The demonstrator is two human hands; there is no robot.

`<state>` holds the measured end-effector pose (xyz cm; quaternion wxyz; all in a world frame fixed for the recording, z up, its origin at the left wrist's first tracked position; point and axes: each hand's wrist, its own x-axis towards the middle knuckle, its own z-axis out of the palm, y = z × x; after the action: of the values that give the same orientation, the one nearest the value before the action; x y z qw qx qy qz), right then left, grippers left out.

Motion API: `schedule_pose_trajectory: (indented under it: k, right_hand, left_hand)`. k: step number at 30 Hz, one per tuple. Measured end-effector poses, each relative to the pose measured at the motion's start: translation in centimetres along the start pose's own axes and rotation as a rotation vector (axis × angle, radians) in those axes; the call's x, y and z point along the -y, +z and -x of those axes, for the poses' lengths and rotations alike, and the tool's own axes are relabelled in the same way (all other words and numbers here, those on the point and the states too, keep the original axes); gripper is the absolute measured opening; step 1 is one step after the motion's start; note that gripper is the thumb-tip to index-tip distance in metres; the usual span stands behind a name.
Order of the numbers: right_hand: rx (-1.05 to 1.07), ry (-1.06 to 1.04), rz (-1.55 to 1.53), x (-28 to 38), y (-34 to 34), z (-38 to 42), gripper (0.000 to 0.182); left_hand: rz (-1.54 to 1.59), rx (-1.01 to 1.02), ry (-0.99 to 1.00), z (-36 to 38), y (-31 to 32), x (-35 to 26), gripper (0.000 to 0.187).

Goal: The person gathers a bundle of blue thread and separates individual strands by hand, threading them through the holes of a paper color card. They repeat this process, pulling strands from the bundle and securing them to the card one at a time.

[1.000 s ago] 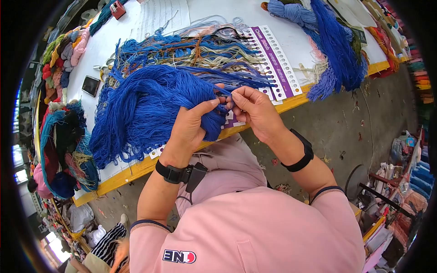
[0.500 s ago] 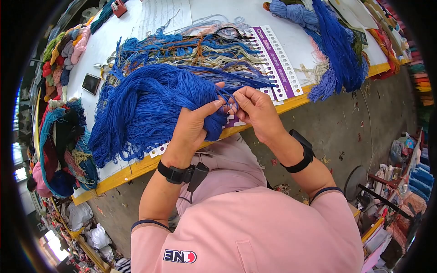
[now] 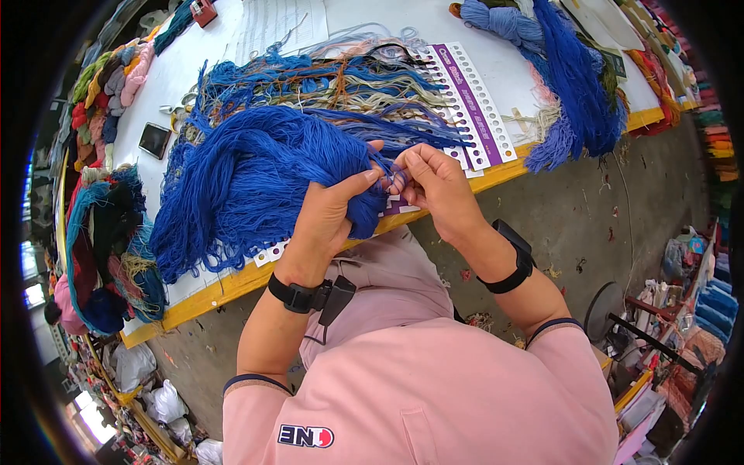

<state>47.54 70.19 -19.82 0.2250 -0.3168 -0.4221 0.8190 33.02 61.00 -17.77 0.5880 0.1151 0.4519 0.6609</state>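
A thick bundle of blue thread [image 3: 256,178] lies over the table's near edge, its loose ends spread to the left. My left hand [image 3: 341,205] is wrapped round the bundle's right end, thumb on top. Touching it on the right, my right hand [image 3: 434,186] pinches a few blue strands between thumb and fingers. Under and behind the bundle, punched cards with purple stripes [image 3: 469,105] hold rows of blue, white and brown threads [image 3: 333,81].
On the white table [image 3: 356,17] with a yellow edge are a black square object [image 3: 155,141], scissors, printed paper [image 3: 283,27] and a red object [image 3: 203,12]. Thread skeins [image 3: 577,77] hang at the right, others [image 3: 108,256] at the left.
The fingers of my right hand have shifted slightly at the strands. My left hand keeps its hold on the bundle.
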Motion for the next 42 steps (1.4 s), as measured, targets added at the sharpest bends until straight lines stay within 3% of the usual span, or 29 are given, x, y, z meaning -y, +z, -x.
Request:
schedule_pose_trajectory:
  k: [4,7,10,16,31,34,37,40,41,42]
  right_hand:
    - [0.014,-0.01,0.192,0.7,0.7,0.0,0.015]
    - [0.123,-0.159,0.268,-0.6,0.0,-0.5,0.012]
    - [0.02,-0.058,-0.018,0.6,-0.2,-0.2,0.012]
    - [0.125,-0.029,0.195,-0.2,-0.3,-0.2,0.008]
    - [0.067,-0.011,0.045,0.7,-0.6,0.0,0.01]
    - [0.061,0.011,-0.031,0.4,-1.5,-0.4,0.013]
    - [0.07,-0.175,0.469,0.7,-2.0,-0.6,0.013]
    - [0.264,-0.129,0.705,3.4,-4.2,-0.2,0.015]
    - [0.23,-0.198,0.486,4.0,-3.9,0.0,0.014]
    - [0.196,-0.266,0.266,4.7,-3.7,0.2,0.013]
  left_hand:
    - [-0.013,-0.013,0.001,0.0,-0.2,0.1,0.037]
    - [-0.006,-0.048,0.008,0.1,0.2,-0.1,0.035]
    - [-0.009,-0.095,-0.02,0.0,-0.1,-0.1,0.035]
    - [0.03,-0.1,-0.053,-0.2,0.1,-0.2,0.03]
    - [-0.04,0.002,-0.005,-0.1,0.8,-0.5,0.021]
    - [-0.176,0.039,-0.126,0.2,0.4,-1.8,0.023]
    - [-0.103,0.298,0.153,-0.4,-3.7,-4.5,0.036]
    - [0.393,0.36,0.344,0.0,-5.1,-10.5,0.05]
    - [0.552,0.335,0.428,0.3,-5.5,-12.0,0.053]
    - [0.511,0.16,0.513,0.4,-5.8,-13.3,0.052]
